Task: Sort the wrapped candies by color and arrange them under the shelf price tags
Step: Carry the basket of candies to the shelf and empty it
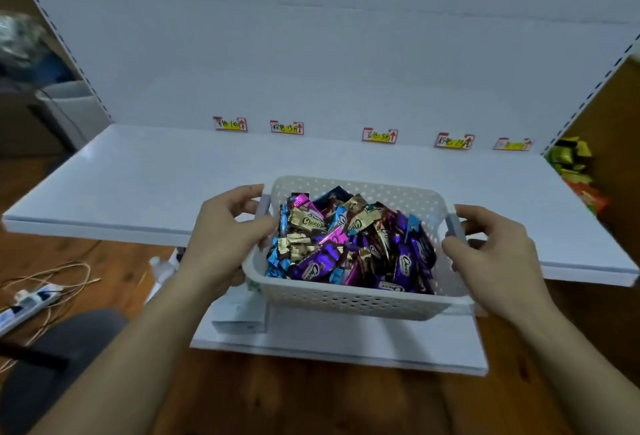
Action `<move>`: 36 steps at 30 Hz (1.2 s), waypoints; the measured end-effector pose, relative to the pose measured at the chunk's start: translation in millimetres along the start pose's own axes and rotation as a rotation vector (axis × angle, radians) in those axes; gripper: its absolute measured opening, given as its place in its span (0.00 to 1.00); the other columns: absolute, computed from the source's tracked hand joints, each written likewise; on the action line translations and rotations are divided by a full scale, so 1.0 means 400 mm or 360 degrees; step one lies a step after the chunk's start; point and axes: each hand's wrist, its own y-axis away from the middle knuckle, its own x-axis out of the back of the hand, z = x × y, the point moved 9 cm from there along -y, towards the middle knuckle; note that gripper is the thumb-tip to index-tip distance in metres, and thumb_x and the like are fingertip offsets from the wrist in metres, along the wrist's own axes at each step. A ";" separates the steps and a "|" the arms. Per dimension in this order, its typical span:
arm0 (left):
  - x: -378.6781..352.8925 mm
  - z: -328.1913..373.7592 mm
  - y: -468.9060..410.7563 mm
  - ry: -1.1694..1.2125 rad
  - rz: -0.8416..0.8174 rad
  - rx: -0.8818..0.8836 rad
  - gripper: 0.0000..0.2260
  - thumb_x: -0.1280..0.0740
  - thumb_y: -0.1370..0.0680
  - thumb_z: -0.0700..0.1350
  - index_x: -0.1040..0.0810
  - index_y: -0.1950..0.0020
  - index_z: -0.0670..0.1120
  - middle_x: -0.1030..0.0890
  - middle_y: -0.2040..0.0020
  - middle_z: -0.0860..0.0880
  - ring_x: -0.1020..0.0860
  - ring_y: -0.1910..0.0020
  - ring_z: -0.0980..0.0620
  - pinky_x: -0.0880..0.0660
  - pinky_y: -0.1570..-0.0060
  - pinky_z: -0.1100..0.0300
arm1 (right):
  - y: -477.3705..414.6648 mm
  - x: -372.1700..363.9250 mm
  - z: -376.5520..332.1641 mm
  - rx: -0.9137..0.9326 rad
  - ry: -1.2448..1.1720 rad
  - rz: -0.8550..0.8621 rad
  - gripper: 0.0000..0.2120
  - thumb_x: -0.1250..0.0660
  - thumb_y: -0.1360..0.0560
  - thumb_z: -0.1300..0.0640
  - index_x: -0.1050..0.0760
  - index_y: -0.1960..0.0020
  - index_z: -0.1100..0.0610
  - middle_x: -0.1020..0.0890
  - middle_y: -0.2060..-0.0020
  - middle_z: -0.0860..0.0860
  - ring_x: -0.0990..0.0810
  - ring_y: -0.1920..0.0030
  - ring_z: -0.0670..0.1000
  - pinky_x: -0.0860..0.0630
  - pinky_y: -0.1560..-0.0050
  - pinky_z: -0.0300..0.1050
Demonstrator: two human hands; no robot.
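Item: wrapped candies [349, 244], a mixed heap at lower centre of the frame. We count purple, blue, gold and magenta wrappers, several printed "Choco".

Container: white perforated basket [346, 299] with a grey handle at each short end. All the candies lie inside it. It overlaps the front edge of the shelf; we cannot tell whether it rests there or is carried just above.

Hands: left hand [225, 227] at the basket's left end, fingers curled round the grey handle. Right hand [491, 251] at the right end, grasping the other handle in the same way.

Shelf [138, 175]: a white board across the middle of the frame.

Price tags [230, 124]: we log five small red-and-yellow cards in a row along the foot of the white back panel [311, 36], above the basket. Their handwriting is too small to read.

Surroundings: a white power strip [27, 303] with loose cords [65, 275] on the wooden floor [311, 407] at lower left; yellow-green packets [569, 157] at the right edge, blurred.
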 end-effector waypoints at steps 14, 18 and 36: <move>-0.010 -0.154 0.086 0.0037 -0.0017 -0.0078 0.18 0.32 0.26 0.29 0.21 0.38 0.41 0.19 0.62 0.47 0.25 0.76 0.57 0.26 0.74 0.65 | 0.141 -0.044 0.116 0.0117 -0.0092 0.0103 0.15 0.30 0.28 0.58 0.20 0.41 0.53 0.16 0.61 0.46 0.17 0.60 0.50 0.27 0.63 0.41; 0.000 -0.090 0.080 0.0029 -0.0114 -0.0147 0.15 0.32 0.28 0.28 0.20 0.45 0.42 0.19 0.63 0.46 0.23 0.73 0.54 0.24 0.71 0.63 | 0.127 -0.002 0.062 0.0156 -0.0134 0.0193 0.09 0.31 0.28 0.58 0.21 0.49 0.51 0.18 0.65 0.48 0.21 0.65 0.48 0.30 0.66 0.41; 0.195 -0.101 -0.387 -0.0179 0.0140 -0.0206 0.14 0.33 0.26 0.32 0.18 0.43 0.41 0.20 0.61 0.46 0.26 0.72 0.52 0.27 0.69 0.61 | -0.285 -0.355 -0.152 0.0281 -0.0340 0.0057 0.06 0.32 0.29 0.58 0.21 0.60 0.47 0.16 0.64 0.47 0.18 0.63 0.52 0.24 0.63 0.45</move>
